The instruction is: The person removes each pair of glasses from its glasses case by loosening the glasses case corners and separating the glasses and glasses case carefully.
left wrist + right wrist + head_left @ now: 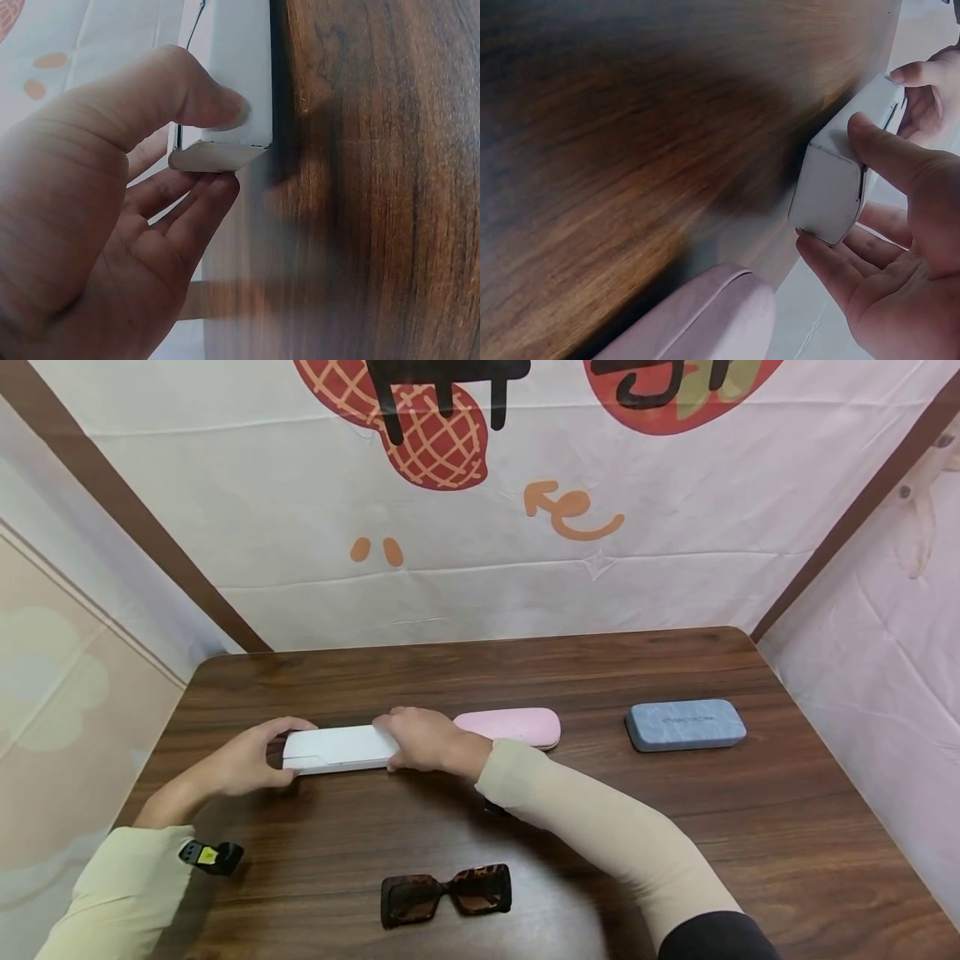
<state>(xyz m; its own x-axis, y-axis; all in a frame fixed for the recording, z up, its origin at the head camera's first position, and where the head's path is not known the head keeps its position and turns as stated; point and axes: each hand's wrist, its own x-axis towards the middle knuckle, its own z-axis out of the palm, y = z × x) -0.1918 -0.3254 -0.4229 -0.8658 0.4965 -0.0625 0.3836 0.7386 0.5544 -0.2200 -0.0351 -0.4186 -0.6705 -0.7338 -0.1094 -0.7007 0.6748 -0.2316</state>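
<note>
A long white glasses case [341,747] lies at the left of the wooden table, its lid down. My left hand [251,757] grips its left end, the thumb on the near side and the fingers round the far side, as the left wrist view shows on the white case [238,67]. At the other end my right hand [427,739] holds the white case [829,187] between thumb and fingers. Just right of that hand is a pink glasses case [517,727], partly hidden by the right wrist. Tortoiseshell sunglasses [446,895] lie nearer the front.
A blue glasses case [686,725] rests at the right of the table [600,672]. A small dark object [493,808] shows under the right forearm. Behind the table hangs a white printed cloth [480,593].
</note>
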